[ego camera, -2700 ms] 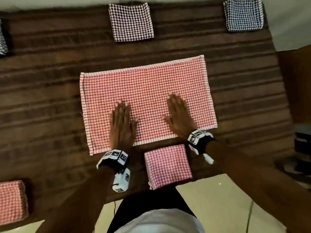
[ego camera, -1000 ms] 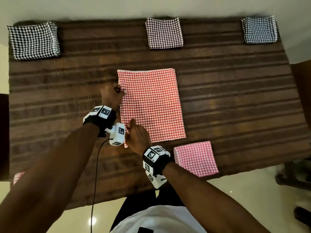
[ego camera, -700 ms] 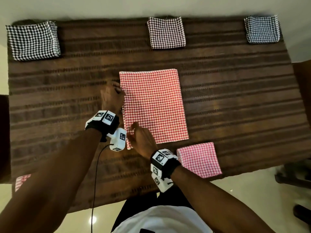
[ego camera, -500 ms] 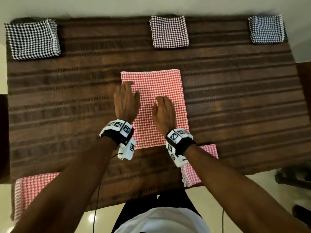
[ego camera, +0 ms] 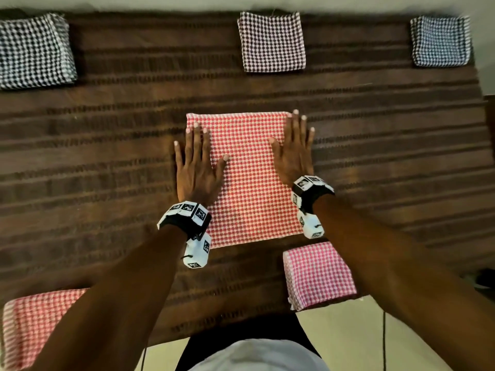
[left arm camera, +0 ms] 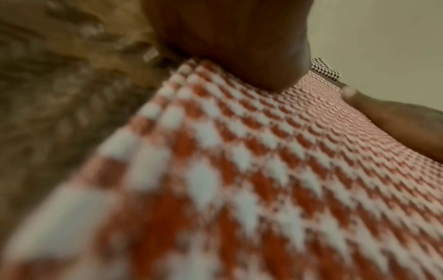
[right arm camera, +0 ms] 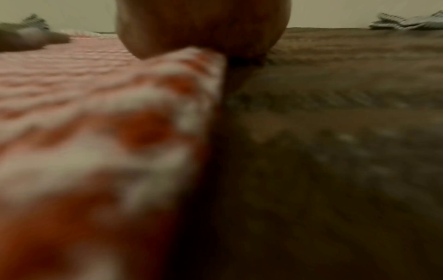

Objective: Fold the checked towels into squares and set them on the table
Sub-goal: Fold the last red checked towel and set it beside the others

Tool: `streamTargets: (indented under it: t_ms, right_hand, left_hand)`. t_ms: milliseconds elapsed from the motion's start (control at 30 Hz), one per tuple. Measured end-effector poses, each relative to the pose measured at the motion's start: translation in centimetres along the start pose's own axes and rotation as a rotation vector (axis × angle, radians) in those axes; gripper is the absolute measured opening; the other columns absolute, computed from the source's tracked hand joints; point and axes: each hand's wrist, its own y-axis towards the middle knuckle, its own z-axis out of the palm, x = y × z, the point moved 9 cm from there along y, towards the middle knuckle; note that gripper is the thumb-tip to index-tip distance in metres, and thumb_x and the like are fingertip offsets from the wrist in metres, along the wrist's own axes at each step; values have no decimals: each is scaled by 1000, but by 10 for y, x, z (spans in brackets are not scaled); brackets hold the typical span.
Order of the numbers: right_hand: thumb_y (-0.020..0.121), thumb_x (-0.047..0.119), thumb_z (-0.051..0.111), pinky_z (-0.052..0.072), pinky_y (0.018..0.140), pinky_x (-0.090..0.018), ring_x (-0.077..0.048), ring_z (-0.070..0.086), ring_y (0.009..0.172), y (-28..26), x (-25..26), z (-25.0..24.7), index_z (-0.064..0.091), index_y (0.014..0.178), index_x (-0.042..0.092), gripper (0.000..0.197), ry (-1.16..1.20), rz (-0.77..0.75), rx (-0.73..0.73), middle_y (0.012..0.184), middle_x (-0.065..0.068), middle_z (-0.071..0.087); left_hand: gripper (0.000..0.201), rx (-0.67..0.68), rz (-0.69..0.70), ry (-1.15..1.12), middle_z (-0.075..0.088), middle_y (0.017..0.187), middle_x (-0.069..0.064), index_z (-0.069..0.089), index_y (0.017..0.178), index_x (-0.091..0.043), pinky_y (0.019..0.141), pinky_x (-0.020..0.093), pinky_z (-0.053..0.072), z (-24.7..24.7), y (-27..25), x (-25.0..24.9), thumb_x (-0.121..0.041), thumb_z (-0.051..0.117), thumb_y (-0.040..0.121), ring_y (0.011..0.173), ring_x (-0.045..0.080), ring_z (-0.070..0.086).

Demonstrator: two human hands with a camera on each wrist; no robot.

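A red-and-white checked towel [ego camera: 251, 180] lies folded into an upright rectangle at the middle of the counter [ego camera: 375, 145], whose dark brown top is ribbed with long horizontal ridges. The weave is a small, bumpy waffle check, plain in the left wrist view, where the cloth [left arm camera: 263, 170] runs away in raised little squares. The left hand [ego camera: 197, 167] lies flat, palm down, fingers straight and slightly spread, over the towel's left edge, part on cloth and part on wood. The right hand [ego camera: 293, 153] lies the same way along the right edge, fingertips reaching the far right corner; neither hand grips anything. Both wrists wear black bands with white marker-printed blocks. Just beside the towel's near right corner sits a pink checked folded square [ego camera: 318, 274], at the counter's near edge. Another red checked folded towel [ego camera: 34, 325] lies at the near left. Along the far edge rest three folded squares, well apart: a black-and-white one [ego camera: 33, 50] at left, a maroon-and-white one [ego camera: 272, 41] in the middle, and a blue-and-white one [ego camera: 440, 40] at right.
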Motion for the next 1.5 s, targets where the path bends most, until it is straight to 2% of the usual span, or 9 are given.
streamTargets:
  t_ms: [100,333,600,800,1000,1100,1233,1333,1500]
  right_hand:
    - [99,50,13,5,117,-55,-30,-5,148,-16,-27,-8,3,151,6,69,-4,112,11,160,-14,-1]
    - [100,43,14,-2,120,-46,-28,-9,147,-117,85,27,0,151,3,66,15,-240,122,160,-16,-5]
    - [97,52,14,4,119,-53,-35,-5,147,-112,-46,-1,1,150,-1,75,-62,160,55,159,-20,-4]
    - [93,54,31,35,96,-51,-35,53,109,-134,-22,-26,45,127,3,63,-262,109,143,120,-18,60]
    - [81,52,57,27,101,-54,-37,53,115,-158,-13,-15,42,127,6,67,-34,206,373,121,-11,60]
    - [85,37,58,38,99,-50,-38,56,112,-159,0,-33,31,138,16,64,209,127,292,124,-13,60]
    - [88,18,58,48,88,-41,-36,59,106,-159,14,-72,47,134,18,47,386,-36,118,121,-14,64]
    - [83,14,64,52,79,-35,-25,66,93,-153,4,-71,71,94,17,14,395,-50,149,98,-5,73]
    - [66,26,83,50,74,-30,-18,63,89,-167,-20,-46,70,83,11,26,452,17,462,93,-2,69]
  left_hand:
    - [70,25,2,7,1,162,7,6,154,-11,120,51,1,-2,-2,2,-55,14,100,150,21,-2]
    - [60,33,66,0,7,161,12,13,153,-6,120,52,5,11,-69,-33,-35,27,102,150,22,1]
    - [67,34,-33,42,2,162,10,5,154,-8,120,52,2,5,-94,4,-48,20,101,150,21,-2]
    - [69,16,37,2,18,159,13,23,151,-6,120,54,4,-7,-125,-16,-52,27,99,149,25,12]
    - [92,123,192,56,26,157,11,32,147,-9,117,59,9,5,-144,-47,-77,22,86,146,27,22]
    - [105,189,297,68,28,156,12,34,147,-9,115,62,14,11,-150,-60,-85,30,75,144,29,26]
    - [71,125,344,45,42,147,20,48,138,-4,108,63,30,3,-155,-60,-46,63,82,135,36,42]
    - [61,55,331,18,54,134,26,56,127,3,100,62,41,-10,-157,-48,0,72,68,121,42,55]
    - [49,31,322,3,66,116,24,63,118,4,87,52,51,-31,-167,-38,9,67,69,103,42,65]
